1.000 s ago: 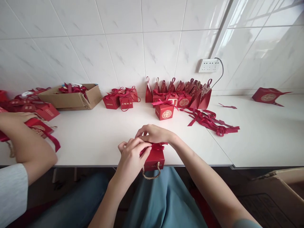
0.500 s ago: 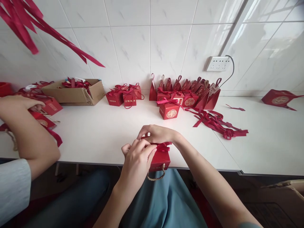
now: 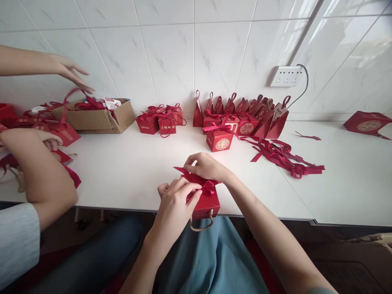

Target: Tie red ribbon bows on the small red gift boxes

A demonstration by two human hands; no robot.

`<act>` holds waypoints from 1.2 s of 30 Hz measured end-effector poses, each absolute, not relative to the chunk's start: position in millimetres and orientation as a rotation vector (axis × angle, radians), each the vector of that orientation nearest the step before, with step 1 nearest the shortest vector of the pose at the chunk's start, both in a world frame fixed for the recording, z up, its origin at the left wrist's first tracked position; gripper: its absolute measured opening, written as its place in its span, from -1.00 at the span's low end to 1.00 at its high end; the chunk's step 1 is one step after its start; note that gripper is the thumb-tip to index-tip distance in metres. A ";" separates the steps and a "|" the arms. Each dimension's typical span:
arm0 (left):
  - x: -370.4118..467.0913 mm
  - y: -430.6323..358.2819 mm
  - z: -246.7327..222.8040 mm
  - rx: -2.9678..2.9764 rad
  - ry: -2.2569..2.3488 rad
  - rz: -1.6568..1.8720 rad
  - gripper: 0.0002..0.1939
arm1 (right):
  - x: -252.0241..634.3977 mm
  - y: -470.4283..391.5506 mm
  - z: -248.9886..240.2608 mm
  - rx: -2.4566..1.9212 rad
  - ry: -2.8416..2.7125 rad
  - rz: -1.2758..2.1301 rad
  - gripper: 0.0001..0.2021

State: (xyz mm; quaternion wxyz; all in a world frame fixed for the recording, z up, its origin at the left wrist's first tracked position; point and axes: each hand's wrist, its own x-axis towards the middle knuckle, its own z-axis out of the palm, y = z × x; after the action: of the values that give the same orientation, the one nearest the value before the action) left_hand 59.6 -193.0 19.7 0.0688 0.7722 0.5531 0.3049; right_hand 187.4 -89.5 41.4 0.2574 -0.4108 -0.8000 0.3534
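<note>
A red gift box stands at the table's front edge before me, its twisted rope handle hanging toward my lap. Across its top runs a dark red satin ribbon tied in a bow. My left hand is closed, thumb and forefinger pinching the ribbon at the left of the bow. Over the far side of the box, my right hand has its fingers curled and pinched on the ribbon, one pointed tail sticking out leftward. The fingertips of my right hand are partly hidden.
Several finished-looking red boxes and tall bags stand along the tiled wall. Loose ribbons lie to the right. A cardboard box is at the left, where a co-worker's hands reach. A power strip hangs on the wall.
My right hand has risen slightly off the box, and a ribbon tail now shows at its left. The co-worker's raised hand has come into view over the cardboard box; the ribbons hanging upper left are gone.
</note>
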 end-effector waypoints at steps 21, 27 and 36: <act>62.1 -192.3 22.1 2.183 1.612 0.943 -0.88 | 234.0 -83.6 5.6 -0.961 -1.414 1.605 -0.67; 62.0 -191.8 23.8 2.221 1.647 0.874 -0.79 | 227.5 -80.1 -10.0 -1.206 -1.498 1.499 -0.60; 56.4 -193.7 23.9 2.134 1.548 1.053 -0.78 | 247.8 -170.1 17.7 -1.362 -1.757 0.912 -0.62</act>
State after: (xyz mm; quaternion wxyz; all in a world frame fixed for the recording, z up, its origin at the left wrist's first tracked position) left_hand 56.4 -193.7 23.9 0.1509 0.7431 0.5391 0.3665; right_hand 247.8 -170.1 17.7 0.3609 -0.5287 -0.6820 0.3538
